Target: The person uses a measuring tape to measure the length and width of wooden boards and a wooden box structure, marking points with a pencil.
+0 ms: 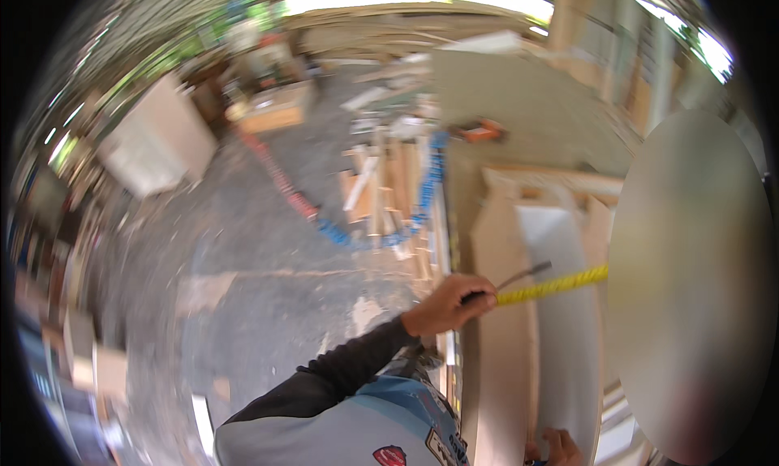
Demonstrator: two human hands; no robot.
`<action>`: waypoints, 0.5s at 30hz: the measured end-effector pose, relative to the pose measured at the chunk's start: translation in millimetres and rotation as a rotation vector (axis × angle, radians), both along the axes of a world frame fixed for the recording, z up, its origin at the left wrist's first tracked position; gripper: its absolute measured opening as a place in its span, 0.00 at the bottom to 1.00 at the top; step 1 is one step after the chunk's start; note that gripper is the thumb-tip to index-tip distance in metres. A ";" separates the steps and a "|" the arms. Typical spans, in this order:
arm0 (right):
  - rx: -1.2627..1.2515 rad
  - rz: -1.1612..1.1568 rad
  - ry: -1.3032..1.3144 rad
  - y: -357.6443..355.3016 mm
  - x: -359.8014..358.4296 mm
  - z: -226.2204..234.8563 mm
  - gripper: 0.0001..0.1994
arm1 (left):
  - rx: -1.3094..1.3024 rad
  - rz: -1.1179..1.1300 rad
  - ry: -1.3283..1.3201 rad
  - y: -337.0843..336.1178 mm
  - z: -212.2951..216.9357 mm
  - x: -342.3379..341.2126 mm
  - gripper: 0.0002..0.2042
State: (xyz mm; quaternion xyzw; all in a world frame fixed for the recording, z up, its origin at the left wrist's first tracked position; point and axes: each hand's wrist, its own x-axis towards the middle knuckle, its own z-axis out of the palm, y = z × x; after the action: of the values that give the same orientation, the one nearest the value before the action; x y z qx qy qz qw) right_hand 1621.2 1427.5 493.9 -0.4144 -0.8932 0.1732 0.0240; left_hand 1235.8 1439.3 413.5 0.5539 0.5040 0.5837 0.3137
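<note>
My left hand [456, 304], in a dark sleeve, is closed on the yellow blade of a tape measure [552, 287]. The blade runs right, across a long wooden box-like frame [497, 263], until a large blurred shape hides it. A thin dark stick [526, 273], perhaps a pencil, juts from the same hand above the blade. Low at the right, my right hand [560, 448] is partly cut off by the picture's edge. Its fingers are bent beside the frame's pale inner panel [564, 344], around something small and dark that I cannot make out.
An orange power tool [480, 131] lies on the greenish worktop [527, 89]. A red and blue coiled hose [333, 231] sags over the grey floor [268, 320] and loose wood strips [393, 182]. A pale cabinet [158, 137] stands far left. The blurred grey shape [690, 287] covers the right side.
</note>
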 end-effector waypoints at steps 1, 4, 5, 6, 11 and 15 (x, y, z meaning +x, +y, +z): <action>0.002 0.027 0.000 0.7 -10.0 -2.5 0.20 | -0.040 0.057 -0.008 -18.4 -4.6 4.1 0.08; -0.025 0.068 -0.011 19.9 -28.4 -11.3 0.18 | -0.154 0.208 -0.050 -79.9 -20.3 10.6 0.10; -0.038 0.064 -0.021 24.6 -32.7 -14.3 0.18 | -0.197 0.285 -0.060 -103.1 -29.3 13.8 0.10; -0.039 0.065 -0.043 29.8 -37.6 -17.4 0.18 | -0.239 0.350 -0.068 -128.1 -40.4 14.4 0.10; 0.016 0.076 -0.094 57.8 -45.6 -45.0 0.18 | -0.322 0.626 -0.302 -232.4 -97.4 35.3 0.11; 0.051 0.072 -0.176 58.1 -50.8 -36.7 0.19 | -0.426 0.742 -0.471 -277.1 -133.6 52.2 0.11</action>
State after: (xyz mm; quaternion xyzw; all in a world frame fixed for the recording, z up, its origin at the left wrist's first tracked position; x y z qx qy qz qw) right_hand 1570.4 1485.7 457.2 -0.3950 -0.9102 0.1141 -0.0502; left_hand 1288.0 1162.2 279.9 0.1133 0.6910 0.6496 0.2961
